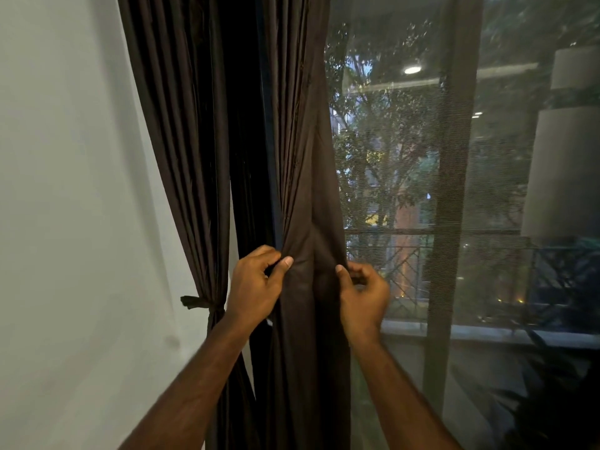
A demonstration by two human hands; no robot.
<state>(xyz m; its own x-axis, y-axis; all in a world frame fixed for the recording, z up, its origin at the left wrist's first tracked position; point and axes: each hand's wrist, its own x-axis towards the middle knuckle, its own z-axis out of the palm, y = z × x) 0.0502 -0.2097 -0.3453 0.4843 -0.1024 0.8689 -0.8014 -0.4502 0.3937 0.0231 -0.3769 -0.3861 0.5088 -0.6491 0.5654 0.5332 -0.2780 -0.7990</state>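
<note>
Two bare hands on a dark brown curtain panel (pixel 302 222), seen from the head camera. The panel hangs upright in gathered folds at the left edge of a window (pixel 389 151), between a tied-back curtain (pixel 181 141) on its left and the glass on its right. The left hand (pixel 256 284) has a narrow grip: thumb and curled fingers pinch a fold on the panel's left side, the thumbnail facing the camera. The right hand (pixel 365 295), at nearly the same height, pinches the panel's right edge between thumb and curled fingers, so both grips hold cloth and the fabric between them lies fairly flat, with one vertical crease. Both forearms rise from the lower edge of the view. The tied-back curtain is cinched by a knotted tie (pixel 198 303) just beside the left wrist and lies against a white wall (pixel 65 222). A fine mesh covers the window; a dark vertical frame bar (pixel 449 190) divides it. Beyond the glass stand leafy trees (pixel 383 131) and a metal railing (pixel 402 271); a round ceiling light (pixel 411 70) and a pale lampshade (pixel 561 177) show as reflections
</note>
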